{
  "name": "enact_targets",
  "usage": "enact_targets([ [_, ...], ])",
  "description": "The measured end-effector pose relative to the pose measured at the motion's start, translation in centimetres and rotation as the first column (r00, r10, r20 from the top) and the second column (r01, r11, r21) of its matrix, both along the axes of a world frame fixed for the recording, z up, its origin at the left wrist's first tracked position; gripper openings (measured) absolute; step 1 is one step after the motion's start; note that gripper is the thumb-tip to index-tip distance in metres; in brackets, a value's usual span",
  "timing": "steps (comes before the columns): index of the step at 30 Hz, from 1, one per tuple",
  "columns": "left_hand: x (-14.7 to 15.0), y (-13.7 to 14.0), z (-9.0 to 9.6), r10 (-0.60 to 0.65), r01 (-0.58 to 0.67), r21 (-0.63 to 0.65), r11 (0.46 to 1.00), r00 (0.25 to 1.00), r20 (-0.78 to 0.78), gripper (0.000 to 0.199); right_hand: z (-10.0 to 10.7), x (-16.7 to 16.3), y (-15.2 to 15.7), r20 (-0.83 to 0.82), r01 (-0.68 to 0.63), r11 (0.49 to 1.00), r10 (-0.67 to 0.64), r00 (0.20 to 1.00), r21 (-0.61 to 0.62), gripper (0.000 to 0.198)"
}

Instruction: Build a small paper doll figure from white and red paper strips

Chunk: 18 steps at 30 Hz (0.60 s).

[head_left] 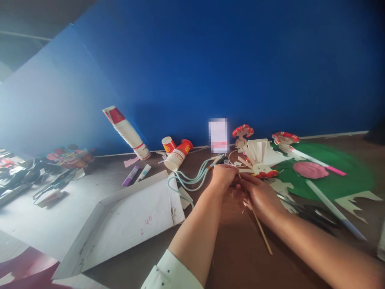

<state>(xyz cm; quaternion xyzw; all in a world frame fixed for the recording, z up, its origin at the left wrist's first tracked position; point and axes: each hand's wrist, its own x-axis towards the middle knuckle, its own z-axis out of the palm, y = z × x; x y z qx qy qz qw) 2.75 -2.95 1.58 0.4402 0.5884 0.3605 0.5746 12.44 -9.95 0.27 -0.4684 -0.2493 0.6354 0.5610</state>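
My left hand [225,175] is closed, its fingertips bent round the upper end of a thin wooden stick [262,231]. Right beside it, the fingers of my right hand [261,193] close on the same stick, which slants down towards me over the brown table. Small pale and reddish scraps [242,197] show beneath the fingers; whether any is held cannot be made out. Just beyond my hands lies a white paper piece with a rabbit-like face and red trim [261,166]. Black-handled scissors [315,216] are to the right of my right hand, partly hidden by the forearm.
A white box lid [123,224] lies left of my left forearm, near pale blue cables [192,176]. Stacked paper cups [129,134] lean by the blue partition [210,60]. Glue sticks [130,176], green paper [333,160], a pink oval [311,170] and markers [335,208] lie about.
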Motion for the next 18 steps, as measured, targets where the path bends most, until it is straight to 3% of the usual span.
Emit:
enact_targets([
  [6,0.03,0.09,-0.35,-0.048,0.053,0.075,0.996,0.997,-0.067,0.005,0.19,-0.11,0.02,-0.131,0.007,1.000,-0.011,0.991,-0.030,0.027],
  [13,-0.27,0.22,-0.80,-0.073,0.085,0.103,0.991,0.991,-0.110,0.009,0.01,0.31,0.31,-0.290,-0.030,0.996,0.006,0.957,-0.079,0.028],
  [18,-0.44,0.29,-0.93,-0.088,0.101,0.103,0.990,0.989,-0.123,0.014,0.28,0.35,0.29,-0.297,0.013,0.993,-0.048,0.954,-0.119,0.028],
])
